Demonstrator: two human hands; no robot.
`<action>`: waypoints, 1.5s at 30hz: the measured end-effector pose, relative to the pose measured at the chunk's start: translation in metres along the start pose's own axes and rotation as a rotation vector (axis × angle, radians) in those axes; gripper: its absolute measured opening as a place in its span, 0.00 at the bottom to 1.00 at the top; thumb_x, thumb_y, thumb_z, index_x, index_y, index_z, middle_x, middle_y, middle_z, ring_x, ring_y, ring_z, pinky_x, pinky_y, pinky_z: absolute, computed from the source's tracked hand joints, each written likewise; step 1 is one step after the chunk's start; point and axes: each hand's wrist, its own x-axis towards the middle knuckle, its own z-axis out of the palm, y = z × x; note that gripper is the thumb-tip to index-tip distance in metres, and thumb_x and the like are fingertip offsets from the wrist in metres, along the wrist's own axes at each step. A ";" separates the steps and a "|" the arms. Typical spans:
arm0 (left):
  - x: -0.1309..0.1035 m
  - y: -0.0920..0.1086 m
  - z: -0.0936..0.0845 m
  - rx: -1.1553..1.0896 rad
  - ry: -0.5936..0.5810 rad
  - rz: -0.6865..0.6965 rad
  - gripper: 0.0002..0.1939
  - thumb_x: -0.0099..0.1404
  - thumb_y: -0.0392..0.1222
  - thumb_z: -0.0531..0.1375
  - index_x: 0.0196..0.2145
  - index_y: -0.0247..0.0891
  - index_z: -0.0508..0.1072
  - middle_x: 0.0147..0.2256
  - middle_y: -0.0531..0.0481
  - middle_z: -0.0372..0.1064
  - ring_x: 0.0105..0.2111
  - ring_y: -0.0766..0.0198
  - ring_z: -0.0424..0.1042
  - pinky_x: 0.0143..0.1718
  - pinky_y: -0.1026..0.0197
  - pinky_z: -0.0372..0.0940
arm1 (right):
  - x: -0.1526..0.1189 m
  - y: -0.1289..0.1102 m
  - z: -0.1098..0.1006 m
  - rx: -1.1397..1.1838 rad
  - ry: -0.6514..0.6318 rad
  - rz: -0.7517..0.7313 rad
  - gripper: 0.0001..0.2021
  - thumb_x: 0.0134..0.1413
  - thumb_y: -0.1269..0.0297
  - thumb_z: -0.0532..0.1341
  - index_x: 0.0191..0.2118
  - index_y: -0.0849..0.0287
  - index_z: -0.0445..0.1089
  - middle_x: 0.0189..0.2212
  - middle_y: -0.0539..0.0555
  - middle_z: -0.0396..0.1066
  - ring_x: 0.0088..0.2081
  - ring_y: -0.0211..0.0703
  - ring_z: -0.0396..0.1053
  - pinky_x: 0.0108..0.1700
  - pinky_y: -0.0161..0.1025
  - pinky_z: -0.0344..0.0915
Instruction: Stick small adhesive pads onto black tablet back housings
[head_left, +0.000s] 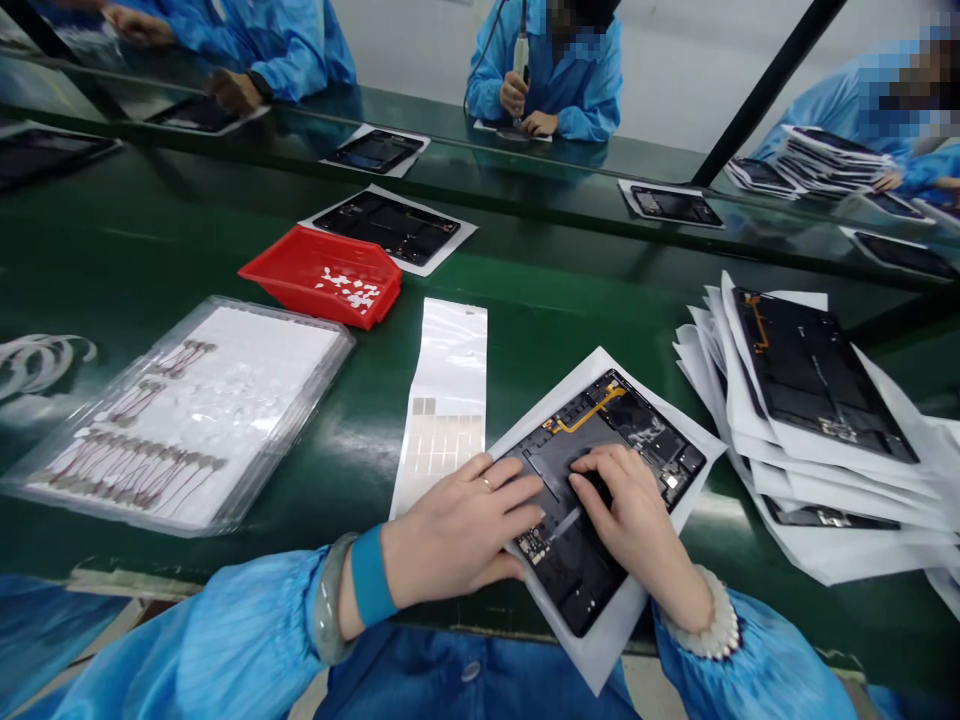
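Observation:
A tablet (574, 440) with its inside exposed lies at a slant on a white sheet (592, 650) in front of me. An orange flex cable (589, 410) runs across its upper part, and small circuit boards show at its edges. My left hand (469, 525) rests along the tablet's left edge, fingers stretched out flat and a ring on one. Over the middle of the tablet, my right hand (626, 505) has its thumb and forefinger brought together low on the dark surface. Whatever sits between those fingertips is too small or hidden to make out.
Left of the tablet lies a strip of sticker sheet (450, 360). A red bin (322, 270) holds white scraps. A clear tray (285, 400) carries small wired parts. At right stands a stack of tablets between sheets (817, 380). Co-workers in blue sit across the green bench (555, 300).

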 end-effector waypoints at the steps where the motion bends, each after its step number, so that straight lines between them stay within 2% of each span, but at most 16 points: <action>1: 0.000 0.000 0.000 0.006 0.008 0.000 0.20 0.60 0.54 0.63 0.44 0.39 0.67 0.49 0.50 0.65 0.48 0.53 0.60 0.46 0.53 0.52 | 0.000 0.000 0.000 -0.001 0.002 -0.001 0.06 0.61 0.63 0.54 0.37 0.56 0.67 0.36 0.55 0.68 0.39 0.47 0.65 0.43 0.45 0.60; 4: -0.001 0.000 0.002 0.027 0.023 0.014 0.18 0.60 0.52 0.64 0.43 0.39 0.68 0.47 0.52 0.66 0.47 0.55 0.61 0.45 0.54 0.52 | 0.000 0.000 -0.001 0.005 0.001 -0.007 0.06 0.61 0.63 0.54 0.37 0.55 0.67 0.36 0.54 0.68 0.39 0.47 0.65 0.43 0.45 0.60; 10: -0.004 0.000 0.005 0.041 0.036 -0.011 0.20 0.60 0.54 0.63 0.44 0.40 0.68 0.49 0.51 0.66 0.47 0.55 0.61 0.44 0.54 0.52 | 0.000 0.000 0.000 0.014 -0.018 -0.002 0.06 0.61 0.63 0.54 0.36 0.55 0.67 0.36 0.55 0.68 0.39 0.47 0.65 0.42 0.45 0.60; 14: -0.005 0.000 0.006 0.041 0.060 -0.035 0.21 0.60 0.57 0.62 0.41 0.38 0.68 0.49 0.50 0.66 0.48 0.55 0.60 0.44 0.54 0.52 | 0.000 0.001 0.000 0.004 -0.021 0.000 0.07 0.61 0.63 0.53 0.36 0.55 0.67 0.36 0.55 0.68 0.39 0.47 0.65 0.42 0.45 0.60; 18: -0.006 0.000 0.007 0.049 0.051 -0.015 0.19 0.62 0.54 0.61 0.44 0.40 0.68 0.49 0.51 0.66 0.46 0.56 0.61 0.44 0.54 0.51 | 0.000 0.002 0.000 0.004 -0.024 -0.006 0.07 0.61 0.62 0.53 0.35 0.55 0.67 0.35 0.55 0.68 0.38 0.46 0.65 0.41 0.44 0.60; 22: -0.006 -0.001 0.009 0.050 0.065 -0.030 0.22 0.61 0.58 0.60 0.45 0.40 0.68 0.49 0.49 0.66 0.46 0.55 0.61 0.43 0.55 0.52 | 0.001 0.002 0.000 0.016 -0.028 -0.001 0.07 0.62 0.62 0.53 0.35 0.55 0.67 0.35 0.55 0.68 0.38 0.46 0.65 0.42 0.45 0.60; 29: 0.001 -0.001 0.008 0.095 0.062 0.025 0.21 0.58 0.56 0.64 0.41 0.38 0.69 0.45 0.50 0.67 0.45 0.56 0.62 0.43 0.55 0.53 | 0.001 0.000 -0.001 -0.001 -0.032 0.005 0.07 0.61 0.63 0.54 0.35 0.56 0.67 0.35 0.54 0.68 0.39 0.46 0.64 0.42 0.44 0.59; 34: 0.001 -0.002 0.012 0.057 0.047 0.022 0.19 0.59 0.55 0.63 0.42 0.39 0.68 0.47 0.50 0.66 0.46 0.57 0.62 0.44 0.56 0.54 | 0.001 0.000 -0.001 -0.016 -0.020 -0.002 0.07 0.61 0.63 0.54 0.34 0.55 0.67 0.35 0.54 0.68 0.38 0.46 0.64 0.41 0.44 0.59; 37: -0.001 -0.004 0.012 -0.045 0.034 -0.006 0.18 0.61 0.54 0.62 0.42 0.40 0.68 0.47 0.50 0.67 0.47 0.57 0.62 0.45 0.56 0.54 | 0.000 0.000 0.000 -0.009 -0.021 -0.007 0.07 0.61 0.63 0.53 0.34 0.55 0.67 0.35 0.54 0.68 0.37 0.46 0.65 0.42 0.45 0.59; 41: -0.005 -0.008 0.006 -0.243 0.039 -0.068 0.27 0.59 0.62 0.59 0.47 0.39 0.66 0.48 0.46 0.66 0.49 0.55 0.62 0.47 0.56 0.55 | -0.001 0.001 -0.001 0.015 -0.029 0.006 0.07 0.61 0.63 0.53 0.34 0.55 0.67 0.34 0.54 0.68 0.37 0.46 0.65 0.42 0.45 0.59; 45: -0.008 -0.005 0.011 -0.148 0.070 -0.059 0.25 0.65 0.61 0.53 0.50 0.40 0.67 0.47 0.45 0.66 0.46 0.55 0.64 0.45 0.55 0.57 | 0.001 0.000 -0.001 0.019 -0.026 0.012 0.08 0.61 0.63 0.53 0.34 0.55 0.67 0.34 0.54 0.68 0.37 0.46 0.65 0.42 0.45 0.60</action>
